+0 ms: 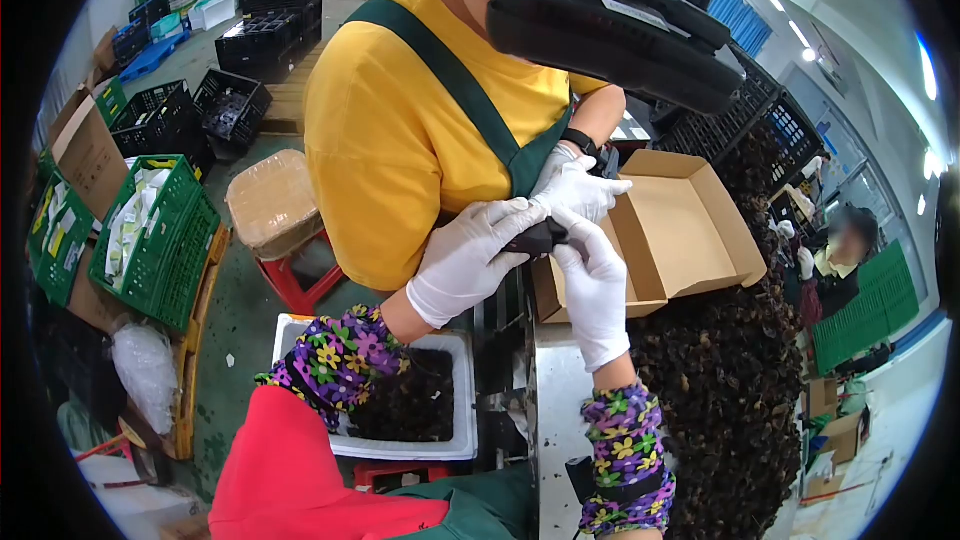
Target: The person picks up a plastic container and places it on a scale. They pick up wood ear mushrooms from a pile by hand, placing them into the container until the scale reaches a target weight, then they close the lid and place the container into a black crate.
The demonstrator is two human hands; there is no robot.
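My left hand (pixel 468 262) and my right hand (pixel 594 285), both in white gloves, close around a small black object (pixel 538 238) between their fingertips. Fingers cover part of it, and I cannot tell its kind. Just above, a white-gloved hand (pixel 585 188) of the person opposite, with a black band (pixel 580 143) on its wrist, overlaps my fingers in this view. That person wears a yellow shirt (pixel 375 130), a dark green apron and a black head-mounted device (pixel 610 25). Right of my hands stands an open cardboard box (pixel 700 225).
Dark crinkled pieces (pixel 720 390) cover the work surface at right; more fill a white tub (pixel 462 390) below left. A metal strip (pixel 562 420) runs along the near edge. Green crates (pixel 165 240) and a taped carton (pixel 272 202) stand left. Another person (pixel 845 260) is far right.
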